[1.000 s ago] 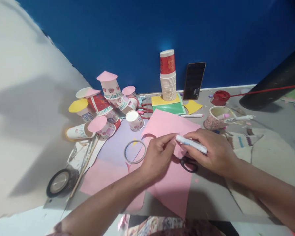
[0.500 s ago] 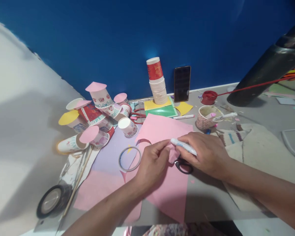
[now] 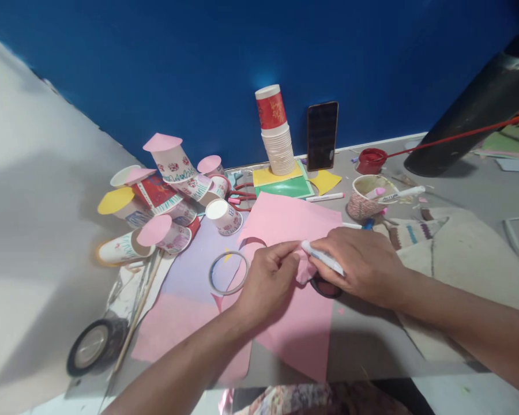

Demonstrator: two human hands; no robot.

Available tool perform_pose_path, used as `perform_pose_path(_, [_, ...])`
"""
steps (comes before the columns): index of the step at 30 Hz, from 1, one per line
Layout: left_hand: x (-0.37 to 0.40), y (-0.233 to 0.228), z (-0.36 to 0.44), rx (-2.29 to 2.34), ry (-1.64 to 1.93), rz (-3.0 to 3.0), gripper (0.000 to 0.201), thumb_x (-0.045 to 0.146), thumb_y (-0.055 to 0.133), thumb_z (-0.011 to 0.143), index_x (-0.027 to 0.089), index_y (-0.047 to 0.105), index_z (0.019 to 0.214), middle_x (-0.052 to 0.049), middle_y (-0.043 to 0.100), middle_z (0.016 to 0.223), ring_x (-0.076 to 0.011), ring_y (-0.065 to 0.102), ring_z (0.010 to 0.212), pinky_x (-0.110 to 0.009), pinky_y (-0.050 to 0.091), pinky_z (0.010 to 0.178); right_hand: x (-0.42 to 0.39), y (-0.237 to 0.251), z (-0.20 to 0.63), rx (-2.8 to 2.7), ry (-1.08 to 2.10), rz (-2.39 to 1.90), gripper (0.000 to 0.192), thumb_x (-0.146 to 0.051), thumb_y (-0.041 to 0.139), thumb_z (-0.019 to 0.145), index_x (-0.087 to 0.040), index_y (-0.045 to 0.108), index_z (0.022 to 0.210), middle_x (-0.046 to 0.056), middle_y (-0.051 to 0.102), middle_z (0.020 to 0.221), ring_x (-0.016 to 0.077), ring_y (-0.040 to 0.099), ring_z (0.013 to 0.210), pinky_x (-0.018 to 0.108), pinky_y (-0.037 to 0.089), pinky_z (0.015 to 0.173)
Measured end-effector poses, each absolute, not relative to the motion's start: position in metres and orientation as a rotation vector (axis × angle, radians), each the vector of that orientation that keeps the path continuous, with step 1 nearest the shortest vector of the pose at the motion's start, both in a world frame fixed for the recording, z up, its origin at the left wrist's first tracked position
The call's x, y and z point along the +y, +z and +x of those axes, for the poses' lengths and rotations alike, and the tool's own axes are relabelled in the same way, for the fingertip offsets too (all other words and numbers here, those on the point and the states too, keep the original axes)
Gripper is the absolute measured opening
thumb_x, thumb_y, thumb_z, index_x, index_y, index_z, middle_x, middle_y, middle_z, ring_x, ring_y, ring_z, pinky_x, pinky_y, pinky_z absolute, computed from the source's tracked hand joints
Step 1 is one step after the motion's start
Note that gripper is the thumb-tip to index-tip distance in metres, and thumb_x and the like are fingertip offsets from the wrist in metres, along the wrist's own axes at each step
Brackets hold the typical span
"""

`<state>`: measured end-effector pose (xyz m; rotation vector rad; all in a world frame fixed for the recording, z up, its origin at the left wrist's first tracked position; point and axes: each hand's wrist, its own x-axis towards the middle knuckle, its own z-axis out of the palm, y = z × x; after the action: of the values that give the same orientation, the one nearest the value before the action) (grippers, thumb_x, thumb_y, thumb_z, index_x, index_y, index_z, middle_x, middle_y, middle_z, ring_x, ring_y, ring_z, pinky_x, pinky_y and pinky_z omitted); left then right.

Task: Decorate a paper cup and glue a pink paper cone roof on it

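Note:
My right hand (image 3: 363, 265) grips a white marker or glue stick (image 3: 323, 257), its tip pointing left toward a small pink paper piece (image 3: 303, 270). My left hand (image 3: 269, 281) pinches that pink piece from the left, fingertips almost meeting the stick's tip. Both hands rest over a large pink paper sheet (image 3: 294, 222). Black-handled scissors (image 3: 326, 287) lie under my right hand, mostly hidden. A clear tape ring (image 3: 228, 272) lies just left of my left hand.
A pile of decorated paper cups (image 3: 168, 190) with pink and yellow lids sits at the left. A cup stack (image 3: 277, 135) and a phone (image 3: 322, 135) lean on the blue wall. A black tape roll (image 3: 96, 344) lies front left; a cup with markers (image 3: 369, 199) at right.
The view has shifted slightly; my hands stay together over the pink sheet, with the stick's tip now a little closer to my left fingertips.

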<state>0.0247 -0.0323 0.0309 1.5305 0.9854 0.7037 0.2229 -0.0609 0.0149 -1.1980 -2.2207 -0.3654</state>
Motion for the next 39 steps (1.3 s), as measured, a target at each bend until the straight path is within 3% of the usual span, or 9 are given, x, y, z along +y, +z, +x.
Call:
perform_pose_path(8, [-0.030,0.027,0.026,1.030,0.695,1.407,0.033,0.020,0.056,0.090,0.014,0.083,0.108,-0.001,0.071,0.070,-0.0139,0.062,0.061,-0.022,0.048,0.059,-0.055,0.020,0.234,-2.082,-0.290,-1.257,0.018,-0.032,0.058,0.103,-0.020,0.072,0.098,0.006,0.081,0.082,0.0220,0.076,0.075,0.033,0.048,0.067])
perform_pose_path(15, [-0.030,0.026,0.029,1.114,0.739,1.310,0.038,0.024,0.062,0.087,0.010,0.079,0.118,-0.001,0.069,0.066,-0.0142,0.059,0.058,-0.024,0.050,0.057,-0.063,0.018,0.224,-2.193,-0.182,-1.132,0.015,-0.028,0.061,0.100,-0.020,0.073,0.097,0.002,0.073,0.073,0.0185,0.068,0.067,0.032,0.040,0.062])
perform_pose_path(21, [-0.034,0.034,0.030,0.979,0.720,1.483,0.028,0.024,0.056,0.094,0.015,0.082,0.097,0.000,0.064,0.067,-0.0124,0.054,0.062,-0.022,0.047,0.060,-0.059,0.012,0.225,-2.237,-0.252,-1.182,0.020,-0.030,0.059,0.102,-0.019,0.072,0.092,0.003,0.072,0.072,0.0195,0.069,0.067,0.033,0.040,0.063])
perform_pose_path(30, [-0.031,0.025,0.028,1.165,0.679,1.347,0.042,0.027,0.061,0.089,0.009,0.075,0.125,0.003,0.060,0.058,-0.0128,0.050,0.054,-0.024,0.044,0.055,-0.061,0.015,0.222,-2.131,-0.182,-1.170,0.013,-0.029,0.062,0.099,-0.021,0.072,0.095,0.002,0.076,0.075,0.0189,0.070,0.068,0.031,0.045,0.065])
perform_pose_path(36, [-0.033,0.030,0.030,1.049,0.733,1.470,0.030,0.030,0.061,0.093,0.015,0.081,0.108,-0.002,0.069,0.074,-0.0141,0.056,0.066,-0.024,0.048,0.063,-0.057,0.010,0.223,-2.156,-0.235,-1.225,0.016,-0.029,0.062,0.100,-0.018,0.071,0.092,0.004,0.076,0.073,0.0188,0.070,0.068,0.031,0.043,0.063])
perform_pose_path(39, [-0.031,0.025,0.029,1.106,0.699,1.451,0.034,0.026,0.058,0.092,0.013,0.079,0.117,0.000,0.065,0.068,-0.0133,0.053,0.061,-0.023,0.045,0.060,-0.052,0.013,0.230,-2.122,-0.227,-1.267,0.013,-0.028,0.065,0.097,-0.018,0.070,0.091,0.004,0.078,0.076,0.0204,0.073,0.069,0.032,0.044,0.062])
